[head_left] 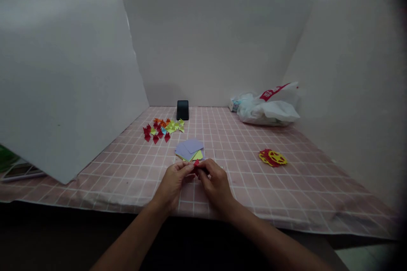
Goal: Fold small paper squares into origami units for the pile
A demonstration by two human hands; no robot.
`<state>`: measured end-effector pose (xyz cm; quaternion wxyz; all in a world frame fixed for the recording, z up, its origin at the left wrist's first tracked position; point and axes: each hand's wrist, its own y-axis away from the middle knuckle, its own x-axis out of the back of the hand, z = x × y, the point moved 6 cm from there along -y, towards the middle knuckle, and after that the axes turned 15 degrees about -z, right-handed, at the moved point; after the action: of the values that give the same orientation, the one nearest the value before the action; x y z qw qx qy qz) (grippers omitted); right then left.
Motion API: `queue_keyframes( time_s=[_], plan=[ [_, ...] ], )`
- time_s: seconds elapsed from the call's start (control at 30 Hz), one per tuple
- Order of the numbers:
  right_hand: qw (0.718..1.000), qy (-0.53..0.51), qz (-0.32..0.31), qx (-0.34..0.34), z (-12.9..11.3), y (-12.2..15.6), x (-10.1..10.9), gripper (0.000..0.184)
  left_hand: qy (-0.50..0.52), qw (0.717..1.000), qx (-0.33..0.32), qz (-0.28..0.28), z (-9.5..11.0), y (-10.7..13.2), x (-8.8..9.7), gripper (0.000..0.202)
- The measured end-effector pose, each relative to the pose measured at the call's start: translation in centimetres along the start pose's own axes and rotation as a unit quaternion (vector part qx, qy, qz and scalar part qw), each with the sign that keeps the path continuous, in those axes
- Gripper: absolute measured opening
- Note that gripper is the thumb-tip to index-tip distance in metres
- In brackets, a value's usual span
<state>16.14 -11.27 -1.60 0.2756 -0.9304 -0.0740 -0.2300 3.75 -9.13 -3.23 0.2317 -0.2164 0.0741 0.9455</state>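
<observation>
Paper (196, 163) of a deep, matte red, small and partly covered by fingers, shows a pointed tip standing up between the two hands, with a darker strip below it, though its finer creases are too small to make out. The left hand (172, 181) pinches it from one side with thumb and fingertips, and the right hand (216, 183) grips it from the other with curled fingers. It is held near the front edge of the pink checked cloth (244, 194), just on the near side of the fanned lilac and yellow sheets (193, 145).
</observation>
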Motion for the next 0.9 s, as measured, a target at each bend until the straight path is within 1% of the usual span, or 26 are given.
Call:
queue_keyframes(
  time_s=[0.2,0.43,0.5,0.67,0.8,0.9],
  plan=[
    [0.999,-0.027,-0.014,-0.022,0.4,-0.1,0.0,0.013,-0.017,1.0,0.0,-0.01,0.1,-0.1,0.0,0.021],
    [0.994,-0.08,-0.011,-0.069,0.6,-0.2,0.1,0.012,-0.02,1.0,0.004,0.011,-0.1,-0.1,0.1,0.025],
    [0.991,-0.108,-0.008,-0.079,0.5,-0.4,0.2,0.011,-0.027,1.0,-0.007,0.003,0.1,-0.2,0.0,0.024],
    [0.975,-0.2,-0.011,-0.096,0.4,-1.1,0.3,0.008,-0.06,0.996,-0.057,-0.013,1.1,-0.5,-0.1,0.021],
    [0.967,-0.233,-0.011,-0.104,0.5,-2.0,0.0,0.006,-0.075,0.995,-0.072,-0.002,1.7,-0.7,0.3,0.019],
    [0.963,-0.249,-0.016,-0.107,0.7,-3.0,-0.5,0.006,-0.08,0.993,-0.086,0.012,2.3,-0.8,0.9,0.018]
  ],
)
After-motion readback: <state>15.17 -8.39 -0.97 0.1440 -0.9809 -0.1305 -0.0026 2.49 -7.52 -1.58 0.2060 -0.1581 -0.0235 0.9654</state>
